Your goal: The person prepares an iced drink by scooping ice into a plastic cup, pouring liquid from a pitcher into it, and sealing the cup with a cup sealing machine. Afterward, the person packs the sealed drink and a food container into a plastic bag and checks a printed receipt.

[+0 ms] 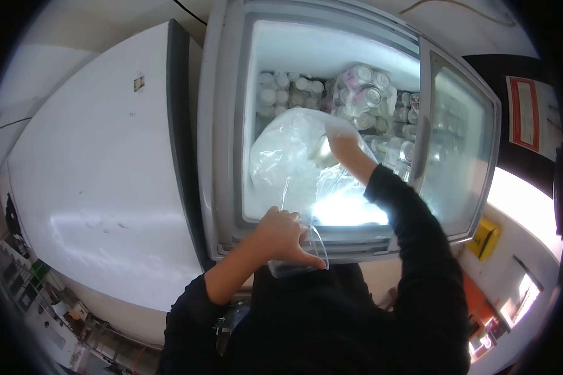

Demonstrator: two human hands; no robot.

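Observation:
Inside the open part of a chest freezer (223, 125) lies a large clear plastic bag (288, 147) with whitish, ice-like contents. My right hand (343, 142) reaches into the bag; its fingers are blurred, next to a pale object (324, 153) that I cannot make out clearly. At the freezer's front edge, my left hand (288, 237) is wrapped round the rim of a clear container (319, 247), thumb toward the right. The lower part of this container is hidden by the hand and the dark clothing.
Cans (372, 97) and white-capped bottles (281, 94) stand at the back of the freezer. A sliding glass lid (460, 125) covers its right side. A large white surface (106, 162) is at the left. A yellow box (483, 239) shows at the right.

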